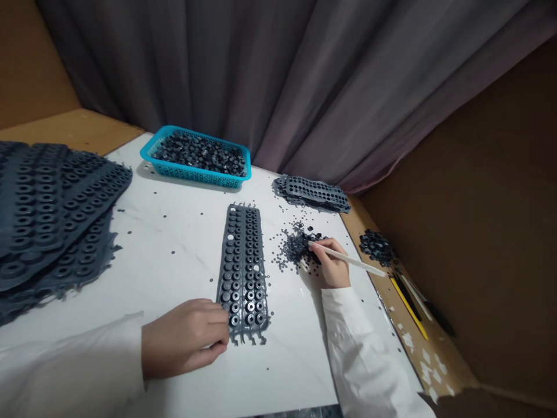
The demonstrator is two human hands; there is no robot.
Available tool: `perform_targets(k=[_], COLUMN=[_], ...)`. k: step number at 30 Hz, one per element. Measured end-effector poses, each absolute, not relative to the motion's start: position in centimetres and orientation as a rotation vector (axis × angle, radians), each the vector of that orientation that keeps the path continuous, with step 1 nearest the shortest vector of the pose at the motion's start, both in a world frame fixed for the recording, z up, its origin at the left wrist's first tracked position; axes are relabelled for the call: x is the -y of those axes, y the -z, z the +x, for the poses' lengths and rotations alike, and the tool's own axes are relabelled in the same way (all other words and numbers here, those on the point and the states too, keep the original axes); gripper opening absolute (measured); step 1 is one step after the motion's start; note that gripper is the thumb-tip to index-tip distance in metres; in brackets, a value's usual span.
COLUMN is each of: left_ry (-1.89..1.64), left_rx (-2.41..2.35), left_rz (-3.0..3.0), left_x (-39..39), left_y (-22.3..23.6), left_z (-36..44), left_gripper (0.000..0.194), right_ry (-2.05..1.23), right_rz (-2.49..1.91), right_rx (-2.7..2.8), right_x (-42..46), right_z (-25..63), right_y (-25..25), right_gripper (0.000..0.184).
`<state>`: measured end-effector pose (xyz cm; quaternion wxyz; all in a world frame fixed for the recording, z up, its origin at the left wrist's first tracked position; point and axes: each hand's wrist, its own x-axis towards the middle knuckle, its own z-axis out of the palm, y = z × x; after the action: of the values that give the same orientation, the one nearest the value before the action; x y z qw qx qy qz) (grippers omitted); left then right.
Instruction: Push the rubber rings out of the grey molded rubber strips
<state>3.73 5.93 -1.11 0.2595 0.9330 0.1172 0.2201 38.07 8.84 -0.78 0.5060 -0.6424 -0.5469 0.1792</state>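
Observation:
A dark grey moulded rubber sheet (pixel 242 267) with rows of round ring-shaped parts lies lengthwise on the white tabletop, with a few round holes through it. At its lower left edge, my left hand (pixel 191 337) is closed, fingertips gripping the border. My right hand (pixel 333 266) is closed around a slim white stick (pixel 354 262), held like a pen. The stick's left end is over a pile of small black discs (pixel 298 247); whether it touches them I cannot tell.
Behind the sheet stands a blue plastic basket (pixel 195 174) full of small dark parts. Larger rubber sheets (pixel 56 215) are stacked at left. Perforated strips (pixel 311 193) lie at the back right. Dark pieces (pixel 378 247) and a yellow tool (pixel 409 305) lie beyond the right edge.

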Motion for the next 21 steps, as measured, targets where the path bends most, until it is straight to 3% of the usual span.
perform_targets(k=[6, 16, 21], left_ry=[-0.577, -0.572, -0.579], left_rx=[-0.317, -0.306, -0.312], left_rz=[2.528, 2.538, 2.529], left_x=[-5.9, -5.99, -5.95], left_y=[1.21, 1.02, 1.15], left_z=[3.71, 3.71, 3.66], left_gripper=[0.017, 0.017, 0.016], right_ry=[-0.575, -0.368, -0.302], right_rz=[-1.443, -1.352, -1.572], right_rx=[1.177, 1.307, 1.299], right_x=[-8.96, -8.95, -8.69], right_z=[37.71, 37.63, 38.08], right_y=[0.82, 0.51, 0.21], right_gripper=[0.021, 0.018, 0.021])
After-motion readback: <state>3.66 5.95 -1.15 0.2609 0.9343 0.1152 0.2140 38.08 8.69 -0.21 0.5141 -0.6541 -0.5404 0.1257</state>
